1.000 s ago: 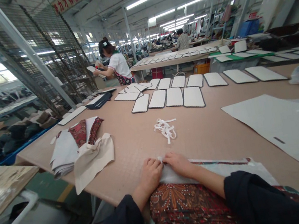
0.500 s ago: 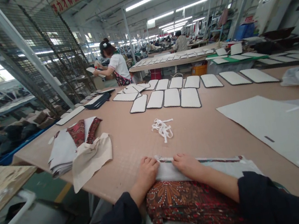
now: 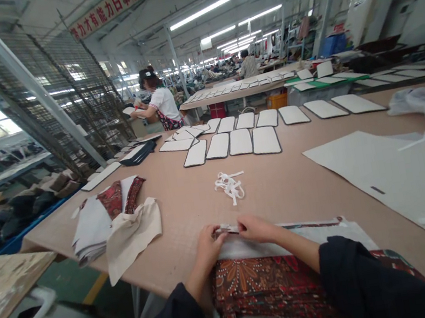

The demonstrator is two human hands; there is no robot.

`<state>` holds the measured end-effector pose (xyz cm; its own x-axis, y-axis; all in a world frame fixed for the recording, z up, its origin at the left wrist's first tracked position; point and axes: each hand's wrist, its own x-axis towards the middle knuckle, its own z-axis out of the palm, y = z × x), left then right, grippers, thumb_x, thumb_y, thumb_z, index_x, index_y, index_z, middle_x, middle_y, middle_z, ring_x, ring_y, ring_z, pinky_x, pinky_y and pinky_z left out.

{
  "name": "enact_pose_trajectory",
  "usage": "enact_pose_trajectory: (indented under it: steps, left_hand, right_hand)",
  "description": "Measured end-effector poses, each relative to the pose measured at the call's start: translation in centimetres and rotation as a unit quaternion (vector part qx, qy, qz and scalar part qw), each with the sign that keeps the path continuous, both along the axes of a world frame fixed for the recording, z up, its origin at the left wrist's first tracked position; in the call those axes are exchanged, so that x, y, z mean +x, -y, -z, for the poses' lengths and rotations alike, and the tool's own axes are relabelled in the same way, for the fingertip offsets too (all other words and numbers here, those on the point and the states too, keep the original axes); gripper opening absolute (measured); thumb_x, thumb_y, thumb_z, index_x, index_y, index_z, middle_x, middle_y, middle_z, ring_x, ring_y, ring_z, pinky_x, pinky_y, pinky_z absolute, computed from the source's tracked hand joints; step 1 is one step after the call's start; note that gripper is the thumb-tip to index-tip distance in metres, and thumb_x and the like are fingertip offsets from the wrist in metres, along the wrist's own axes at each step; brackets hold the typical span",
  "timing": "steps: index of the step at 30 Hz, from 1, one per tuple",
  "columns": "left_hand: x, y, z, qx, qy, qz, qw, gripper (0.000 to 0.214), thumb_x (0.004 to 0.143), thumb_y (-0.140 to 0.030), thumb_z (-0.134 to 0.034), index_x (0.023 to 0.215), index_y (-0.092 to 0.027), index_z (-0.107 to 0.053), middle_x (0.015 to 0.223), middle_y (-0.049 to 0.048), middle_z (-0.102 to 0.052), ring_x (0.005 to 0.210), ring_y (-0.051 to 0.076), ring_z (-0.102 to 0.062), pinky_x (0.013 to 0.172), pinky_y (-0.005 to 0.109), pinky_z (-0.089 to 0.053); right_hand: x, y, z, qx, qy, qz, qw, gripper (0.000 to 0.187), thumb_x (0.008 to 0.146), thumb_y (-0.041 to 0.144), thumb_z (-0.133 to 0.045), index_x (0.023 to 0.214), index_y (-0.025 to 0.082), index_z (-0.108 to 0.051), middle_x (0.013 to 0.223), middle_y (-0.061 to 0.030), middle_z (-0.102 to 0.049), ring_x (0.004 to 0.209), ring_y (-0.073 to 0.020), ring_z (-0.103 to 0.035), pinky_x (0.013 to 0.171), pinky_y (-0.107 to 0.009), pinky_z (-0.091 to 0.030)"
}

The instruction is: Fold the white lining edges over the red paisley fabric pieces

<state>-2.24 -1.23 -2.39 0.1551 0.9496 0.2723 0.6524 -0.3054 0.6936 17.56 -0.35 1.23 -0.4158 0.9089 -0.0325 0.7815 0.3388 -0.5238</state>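
Observation:
A stack of patterned red-brown fabric (image 3: pixel 258 279) with pale grey-white cloth (image 3: pixel 344 231) lies at the table's near edge, right in front of me. At the far left corner of the top piece, my left hand (image 3: pixel 209 246) pinches the cloth's edge between thumb and fingers. A short way to the right, my right hand (image 3: pixel 256 229) grips the same edge with its fingers curled. A narrow strip of the edge shows between the two hands. Just beyond them lies a loose tangle of white tape (image 3: pixel 229 186).
Left on the brown table (image 3: pixel 180 208) are folded grey-and-red pieces (image 3: pixel 92 213) and a cream cloth (image 3: pixel 135 233). White dark-edged panels (image 3: pixel 265 140) lie in rows farther back. A large pale sheet (image 3: pixel 389 182) covers the right side. A co-worker (image 3: pixel 161 102) stands beyond the table.
Both hands have moved slightly left along the cloth's far edge and their fingers have closed into pinches on it. The camera view has shifted a little.

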Motion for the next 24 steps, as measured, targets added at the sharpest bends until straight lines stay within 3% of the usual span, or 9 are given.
enact_pose_trajectory:
  steps: [6, 10, 13, 18, 21, 24]
  left_hand:
    - [1.1, -0.5, 0.0, -0.106, 0.070, 0.000, 0.992, 0.022, 0.075, -0.032, -0.051, 0.074, -0.014, -0.064, 0.062, -0.0010, -0.057, 0.060, 0.012, -0.048, 0.056, 0.023, -0.035]
    - [1.3, -0.9, -0.2, -0.117, 0.040, -0.020, 0.992, 0.019, 0.075, -0.030, -0.051, 0.074, -0.015, -0.064, 0.062, -0.0014, -0.057, 0.062, 0.012, -0.049, 0.057, 0.022, -0.034]
    - [1.5, -0.8, -0.6, -0.113, -0.018, -0.065, 0.991, 0.020, 0.075, -0.030, -0.055, 0.087, -0.016, -0.063, 0.068, -0.0007, -0.058, 0.066, 0.013, -0.052, 0.061, 0.023, -0.036]
    - [1.9, 0.1, -0.8, -0.034, -0.125, -0.105, 0.986, 0.032, 0.076, -0.028, -0.058, 0.105, -0.016, -0.053, 0.085, 0.0026, -0.060, 0.082, 0.016, -0.055, 0.073, 0.028, -0.039]
    - [2.1, 0.7, -0.8, 0.045, -0.197, -0.098, 0.974, 0.024, 0.078, -0.027, -0.057, 0.099, -0.017, -0.054, 0.096, 0.0054, -0.058, 0.092, 0.019, -0.052, 0.079, 0.031, -0.038]
    - [2.1, 1.0, -0.9, 0.080, -0.280, -0.057, 0.955, 0.012, 0.083, -0.028, -0.052, 0.089, -0.020, -0.058, 0.093, 0.0047, -0.057, 0.090, 0.021, -0.050, 0.078, 0.034, -0.036]
  right_hand:
    - [-0.4, -1.5, 1.2, -0.011, -0.181, -0.014, 0.983, 0.018, 0.075, 0.007, -0.045, 0.089, 0.016, -0.052, 0.080, -0.0021, -0.061, 0.071, -0.0117, -0.054, 0.065, -0.021, -0.039]
    - [-1.6, -2.8, 1.7, 0.016, -0.167, -0.038, 0.985, 0.025, 0.070, 0.000, -0.043, 0.086, 0.015, -0.055, 0.081, -0.0021, -0.061, 0.074, -0.0120, -0.053, 0.068, -0.022, -0.039]
    - [-2.0, -3.4, 2.0, 0.030, -0.144, -0.068, 0.987, 0.023, 0.070, 0.001, -0.044, 0.081, 0.015, -0.058, 0.081, -0.0022, -0.061, 0.075, -0.0126, -0.053, 0.070, -0.022, -0.040]
    - [-2.0, -4.1, 2.7, 0.037, -0.118, -0.088, 0.988, 0.021, 0.074, 0.005, -0.048, 0.085, 0.015, -0.064, 0.088, -0.0039, -0.064, 0.081, -0.0139, -0.055, 0.076, -0.024, -0.041]
    - [-2.2, -4.6, 3.0, 0.047, -0.097, -0.095, 0.990, 0.018, 0.076, 0.008, -0.049, 0.082, 0.014, -0.065, 0.084, -0.0044, -0.064, 0.079, -0.0135, -0.055, 0.074, -0.023, -0.041]
    - [-2.5, -5.0, 2.7, 0.051, -0.048, -0.097, 0.993, 0.018, 0.076, 0.009, -0.050, 0.080, 0.014, -0.066, 0.082, -0.0049, -0.064, 0.078, -0.0138, -0.055, 0.073, -0.023, -0.040]
